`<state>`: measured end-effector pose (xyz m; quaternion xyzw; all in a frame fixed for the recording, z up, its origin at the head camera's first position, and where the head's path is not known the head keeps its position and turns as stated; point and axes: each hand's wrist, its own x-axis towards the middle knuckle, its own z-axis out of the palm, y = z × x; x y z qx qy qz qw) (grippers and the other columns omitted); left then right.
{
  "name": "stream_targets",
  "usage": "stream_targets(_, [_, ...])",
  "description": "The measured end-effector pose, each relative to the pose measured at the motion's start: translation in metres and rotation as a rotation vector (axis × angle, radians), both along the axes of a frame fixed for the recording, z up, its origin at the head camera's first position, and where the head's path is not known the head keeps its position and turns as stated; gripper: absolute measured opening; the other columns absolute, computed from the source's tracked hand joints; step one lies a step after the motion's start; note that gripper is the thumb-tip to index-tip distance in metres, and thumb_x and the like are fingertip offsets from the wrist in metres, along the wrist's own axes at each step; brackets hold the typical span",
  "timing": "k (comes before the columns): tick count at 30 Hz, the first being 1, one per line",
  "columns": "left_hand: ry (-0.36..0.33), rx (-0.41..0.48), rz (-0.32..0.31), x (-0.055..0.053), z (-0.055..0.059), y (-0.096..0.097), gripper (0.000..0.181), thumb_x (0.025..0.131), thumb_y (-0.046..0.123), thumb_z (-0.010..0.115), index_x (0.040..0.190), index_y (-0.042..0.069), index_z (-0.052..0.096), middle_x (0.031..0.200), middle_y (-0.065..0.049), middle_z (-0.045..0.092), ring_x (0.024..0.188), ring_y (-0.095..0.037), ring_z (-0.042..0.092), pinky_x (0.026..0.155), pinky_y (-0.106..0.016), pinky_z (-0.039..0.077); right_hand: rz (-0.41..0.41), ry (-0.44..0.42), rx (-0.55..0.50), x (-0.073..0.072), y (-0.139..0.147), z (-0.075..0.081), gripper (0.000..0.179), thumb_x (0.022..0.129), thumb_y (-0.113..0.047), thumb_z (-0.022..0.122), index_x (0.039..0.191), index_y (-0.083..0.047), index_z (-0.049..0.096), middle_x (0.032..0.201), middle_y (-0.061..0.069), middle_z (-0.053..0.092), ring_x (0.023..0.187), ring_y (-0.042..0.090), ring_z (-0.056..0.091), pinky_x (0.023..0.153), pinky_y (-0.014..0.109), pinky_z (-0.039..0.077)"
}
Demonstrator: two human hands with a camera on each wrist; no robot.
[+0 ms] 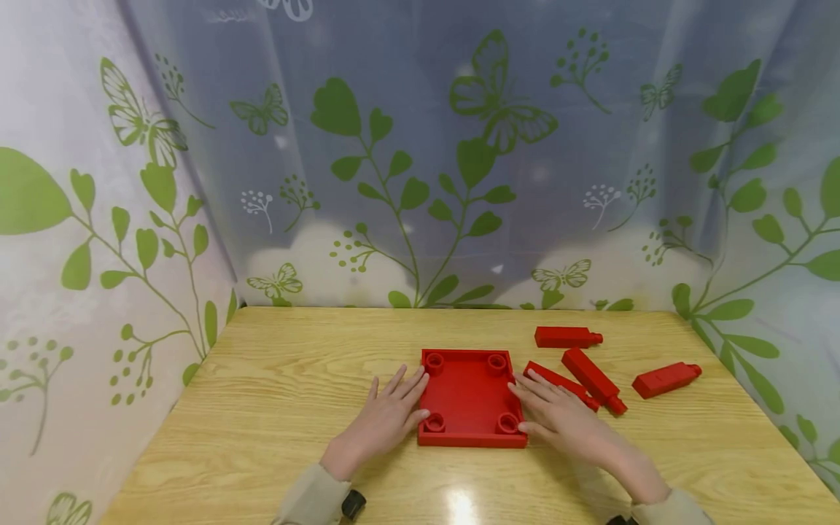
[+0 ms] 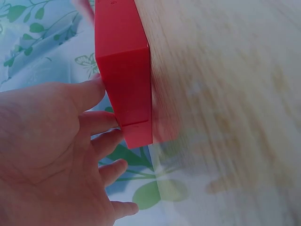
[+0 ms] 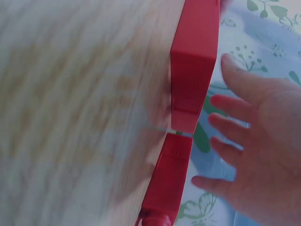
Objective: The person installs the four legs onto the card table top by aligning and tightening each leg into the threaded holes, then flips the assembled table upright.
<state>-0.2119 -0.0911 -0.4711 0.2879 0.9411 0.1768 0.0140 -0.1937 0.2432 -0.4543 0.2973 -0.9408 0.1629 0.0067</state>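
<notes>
A shallow red square tray-like piece (image 1: 467,397) lies on the wooden table, a round socket in each corner. My left hand (image 1: 387,415) is at its left side, fingers spread and fairly straight; in the left wrist view the thumb and fingertips touch the side wall (image 2: 126,84). On the other side my right hand (image 1: 571,419) reaches in with extended fingers over the right rim. In the right wrist view its fingers (image 3: 230,106) are close to the wall, curled round nothing. One red square peg (image 1: 558,380) with a narrow round end lies partly under the right hand in the head view.
More red pegs of the same kind lie to the right: one at the back (image 1: 566,337), one slanted (image 1: 593,380) beside the partly covered one, and one farther right (image 1: 666,380). A leaf-patterned curtain (image 1: 420,182) stands behind the table (image 1: 295,364).
</notes>
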Motion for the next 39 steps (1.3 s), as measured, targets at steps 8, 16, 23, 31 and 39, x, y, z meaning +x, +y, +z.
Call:
stream_targets(8, [-0.007, -0.009, -0.004, 0.000, 0.000, 0.000, 0.060, 0.107, 0.035, 0.050, 0.157, 0.004, 0.036, 0.165, -0.010, 0.030, 0.153, -0.041, 0.020, 0.115, -0.073, 0.017, -0.124, 0.140, -0.157, -0.022, 0.015, 0.010, 0.059, 0.093, -0.020, 0.074, 0.147, -0.006, 0.054, 0.146, 0.019, 0.054, 0.129, 0.043, 0.055, 0.097, 0.060, 0.050])
stream_targets(16, [-0.019, -0.009, -0.003, 0.000, -0.001, -0.001, 0.061, 0.107, 0.036, 0.049, 0.158, 0.005, 0.035, 0.166, -0.009, 0.029, 0.153, -0.040, 0.020, 0.115, -0.072, 0.016, -0.168, -0.010, -0.258, -0.050, 0.027, 0.009, 0.058, 0.092, -0.015, 0.075, 0.144, 0.002, 0.053, 0.140, 0.025, 0.058, 0.118, 0.045, 0.062, 0.095, 0.060, 0.051])
stream_targets(23, [-0.026, -0.003, -0.004, 0.000, 0.001, -0.001, 0.061, 0.107, 0.036, 0.049, 0.158, 0.005, 0.035, 0.166, -0.009, 0.029, 0.153, -0.040, 0.020, 0.116, -0.071, 0.015, -0.199, -0.122, -0.221, -0.066, 0.027, 0.007, 0.052, 0.090, -0.017, 0.077, 0.134, 0.005, 0.061, 0.123, 0.023, 0.067, 0.103, 0.038, 0.068, 0.088, 0.053, 0.056])
stream_targets(31, [-0.026, -0.011, -0.006, 0.000, 0.000, -0.001, 0.062, 0.107, 0.036, 0.049, 0.158, 0.005, 0.034, 0.166, -0.009, 0.028, 0.153, -0.040, 0.020, 0.116, -0.071, 0.016, -0.272, -0.185, -0.119, -0.071, 0.023, 0.005, 0.050, 0.083, -0.021, 0.084, 0.124, 0.003, 0.067, 0.111, 0.018, 0.070, 0.094, 0.033, 0.068, 0.081, 0.050, 0.056])
stream_targets(39, [-0.024, -0.012, -0.010, 0.001, 0.001, -0.003, 0.062, 0.107, 0.036, 0.048, 0.158, 0.004, 0.034, 0.166, -0.009, 0.027, 0.153, -0.040, 0.021, 0.115, -0.072, 0.016, -0.305, -0.156, -0.087, -0.073, 0.017, 0.001, 0.045, 0.082, -0.016, 0.085, 0.119, 0.003, 0.069, 0.109, 0.019, 0.071, 0.098, 0.036, 0.066, 0.085, 0.053, 0.055])
